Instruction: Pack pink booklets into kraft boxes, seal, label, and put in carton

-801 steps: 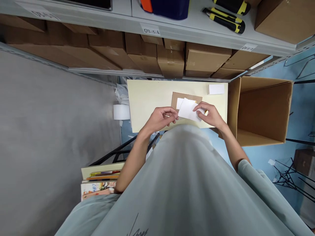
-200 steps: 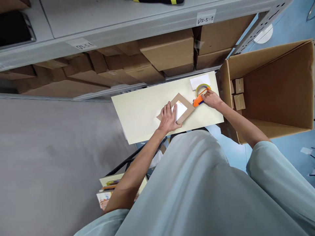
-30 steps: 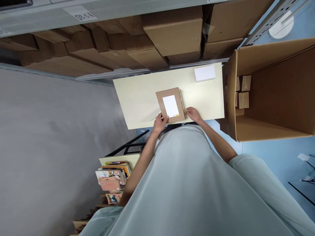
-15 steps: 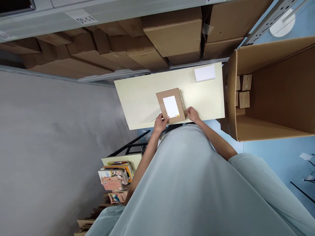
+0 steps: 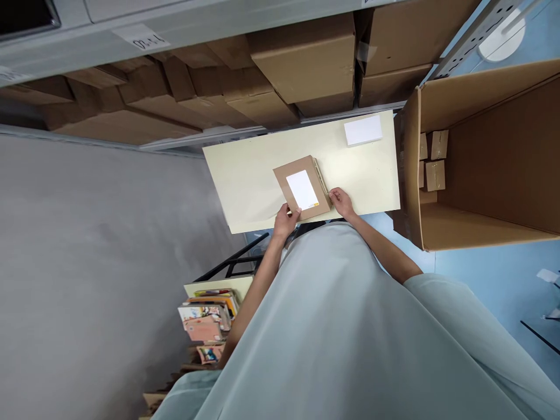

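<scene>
Two bare hands are on this one, and the box point(image 5: 315, 181) sits between them at the near edge of the cream table point(image 5: 242, 181), turned a little askew, white label point(image 5: 303, 189) facing up! A small yellow-orange mark shows at the label's near corner, but any print is too small to read.

Here's the left hand point(image 5: 286, 221), closed on the near left corner: thumb on top of the cardboard, fingers down by the side, their tips tucked out of sight. Across to the right hand point(image 5: 342, 202), and it's half curled, fingertips drawn together right at the box's right side. Is it pinching something there? Cannot tell; the fingers cover the spot. A pale, uneven strip runs along that side, too fine to make out. Whether the box lies quite flat is hard to judge too.

Up at the far right of the table, a white stack point(image 5: 363, 129), well apart from both hands. Beside the table end, the big carton point(image 5: 494, 169) gapes open, cut off by the frame, with small boxes point(image 5: 435, 175) inside, some half hidden by its near wall.

Overhead, the shelf point(image 5: 262, 23) is cropped at the top, a dark object point(image 5: 26, 14) sliced off in the corner, a tag point(image 5: 140, 37) barely legible. Below left, books point(image 5: 205, 318) pile up, partly behind the left forearm, and the pale shirt point(image 5: 332, 326) fills the bottom!
</scene>
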The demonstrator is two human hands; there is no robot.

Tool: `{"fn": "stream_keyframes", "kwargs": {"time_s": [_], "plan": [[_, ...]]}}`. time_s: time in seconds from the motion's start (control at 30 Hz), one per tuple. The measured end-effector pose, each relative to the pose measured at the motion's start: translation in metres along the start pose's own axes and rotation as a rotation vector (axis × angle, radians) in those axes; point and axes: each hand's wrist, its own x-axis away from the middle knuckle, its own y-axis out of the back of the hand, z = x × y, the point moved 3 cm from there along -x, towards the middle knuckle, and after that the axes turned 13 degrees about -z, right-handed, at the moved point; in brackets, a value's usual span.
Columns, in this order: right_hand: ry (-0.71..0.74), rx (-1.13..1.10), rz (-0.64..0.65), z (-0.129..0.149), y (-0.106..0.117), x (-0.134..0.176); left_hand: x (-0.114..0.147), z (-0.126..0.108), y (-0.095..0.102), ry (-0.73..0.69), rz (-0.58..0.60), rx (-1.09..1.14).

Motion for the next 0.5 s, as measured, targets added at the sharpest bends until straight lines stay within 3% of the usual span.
{"fn": "stream_keyframes", "kwargs": {"time_s": [0.17, 0.3, 0.43, 0.5], "plan": [[0.074, 0.268, -0.043, 0.01, -0.006, 0.007, -0.001, 0.001, -0.002, -0.002, -0.003, 0.023], [0.021, 0.401, -0.047, 0.016, 0.009, 0.003, 0.0, 0.002, -0.004, 0.009, -0.01, 0.031], [0.073, 0.308, -0.049, 0.024, 0.03, 0.004, 0.002, 0.001, -0.006, 0.014, -0.01, 0.057], [0.064, 0.21, 0.019, 0.026, 0.032, 0.013, 0.001, 0.0, -0.007, 0.021, -0.016, 0.059]]}}
